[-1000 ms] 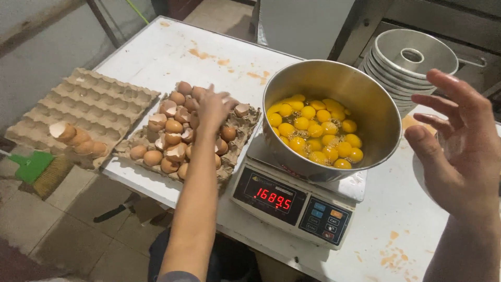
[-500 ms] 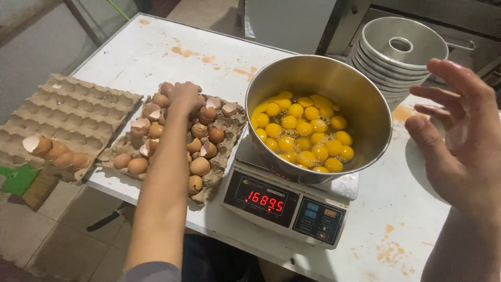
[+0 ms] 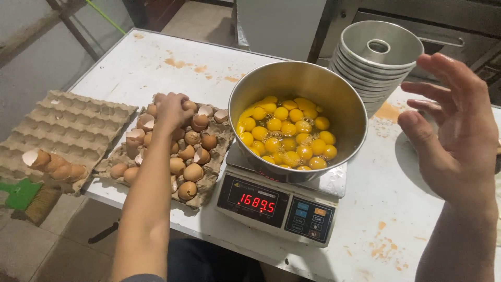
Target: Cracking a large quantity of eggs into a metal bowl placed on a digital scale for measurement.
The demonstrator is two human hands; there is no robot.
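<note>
single head view, looking steeply down, close

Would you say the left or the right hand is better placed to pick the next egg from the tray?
Left. The left hand already rests on the eggs in the egg tray, while the right hand hovers open and empty beyond the metal bowl.

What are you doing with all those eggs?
A person is cracking eggs. The left hand reaches into the egg tray, closing over an egg among whole eggs and empty shells. The right hand is held open in the air, holding nothing. Many yolks sit in a metal bowl on a scale. Stacked ring pans stand behind it, and more trays with shells lie to the left.
</note>
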